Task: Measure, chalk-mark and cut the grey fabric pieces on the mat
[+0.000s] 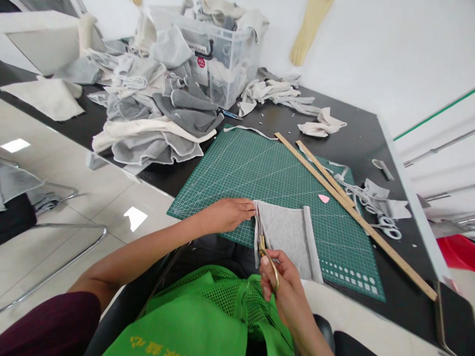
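Observation:
A grey piece of fabric (pixel 288 238) lies on the green cutting mat (pixel 261 174) near its front edge. My left hand (pixel 228 213) pinches the fabric's left edge, fingers closed on a thin strip. My right hand (pixel 282 287) grips gold-handled scissors (pixel 268 258), whose blades point up into the fabric's left edge near the bottom. A small pink chalk piece (pixel 323 198) rests on the mat just beyond the fabric.
Two wooden rulers (pixel 350 204) cross the mat diagonally. White-handled scissors (pixel 388 226) and fabric scraps lie at the right. A heap of grey and cream cloth (pixel 153 116) and a clear plastic bin (pixel 223 56) stand behind. A green mesh bag (pixel 203 323) sits on my lap.

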Demonstrator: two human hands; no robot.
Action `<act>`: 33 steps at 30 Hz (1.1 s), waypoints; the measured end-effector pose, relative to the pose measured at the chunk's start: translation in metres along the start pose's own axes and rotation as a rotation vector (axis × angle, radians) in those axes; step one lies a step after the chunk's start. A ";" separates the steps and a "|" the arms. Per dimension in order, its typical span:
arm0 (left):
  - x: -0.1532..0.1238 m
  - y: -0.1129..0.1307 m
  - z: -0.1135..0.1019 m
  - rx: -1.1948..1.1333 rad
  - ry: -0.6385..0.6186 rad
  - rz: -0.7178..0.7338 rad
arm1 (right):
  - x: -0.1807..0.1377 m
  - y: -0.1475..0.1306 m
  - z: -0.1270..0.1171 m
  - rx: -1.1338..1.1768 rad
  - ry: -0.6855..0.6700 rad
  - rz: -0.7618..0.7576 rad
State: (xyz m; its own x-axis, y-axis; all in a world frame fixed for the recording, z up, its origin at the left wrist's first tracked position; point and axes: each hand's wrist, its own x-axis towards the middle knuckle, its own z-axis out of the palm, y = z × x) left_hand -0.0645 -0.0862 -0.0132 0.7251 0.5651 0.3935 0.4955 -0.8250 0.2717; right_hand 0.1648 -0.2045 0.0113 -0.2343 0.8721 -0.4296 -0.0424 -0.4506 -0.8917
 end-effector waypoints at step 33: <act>0.008 0.011 0.017 0.102 0.038 -0.100 | 0.001 -0.003 0.004 0.139 0.050 0.045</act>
State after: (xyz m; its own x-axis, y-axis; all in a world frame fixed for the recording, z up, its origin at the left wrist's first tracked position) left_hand -0.0450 -0.0912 -0.0218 0.6524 0.6423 0.4023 0.6115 -0.7597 0.2212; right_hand 0.1607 -0.2029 0.0143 -0.1904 0.8573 -0.4783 -0.1681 -0.5085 -0.8445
